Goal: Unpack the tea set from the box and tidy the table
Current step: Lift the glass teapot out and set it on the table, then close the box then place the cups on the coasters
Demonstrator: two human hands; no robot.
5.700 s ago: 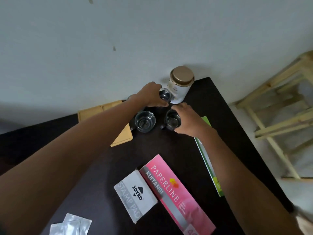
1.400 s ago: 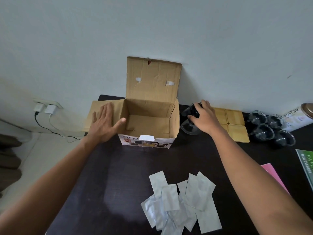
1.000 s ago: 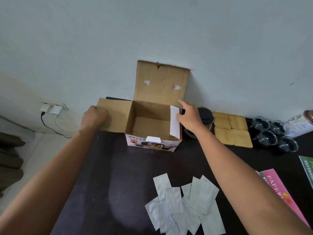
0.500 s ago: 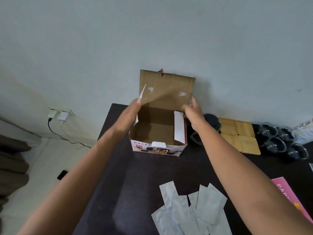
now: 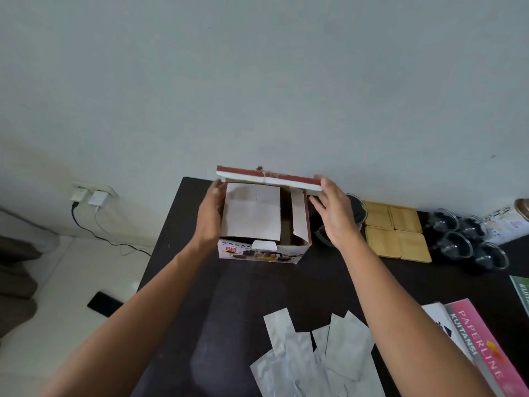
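The cardboard tea set box (image 5: 264,252) stands at the back of the dark table (image 5: 234,305). Its white left flap (image 5: 252,216) is folded in over the opening, and the right flap (image 5: 299,216) leans partly in. The lid (image 5: 269,179) tilts forward, seen edge-on. My left hand (image 5: 210,213) lies flat against the box's left side. My right hand (image 5: 333,213), fingers apart, touches the lid's right end. A glass teapot (image 5: 357,206) sits behind my right hand, beside wooden coasters (image 5: 396,230) and several glass cups (image 5: 466,243).
Several silver sachets (image 5: 315,356) lie near the front edge. A pink receipt book (image 5: 486,345), a white stamp pad box (image 5: 438,319) and a green book (image 5: 522,290) lie at the right. A tin canister (image 5: 509,222) stands far right. On the floor at the left lies a phone (image 5: 104,303).
The left flap has folded down over the opening and the lid has tipped forward from upright. My left hand dropped to the box's side; my right hand rose to the lid's end.
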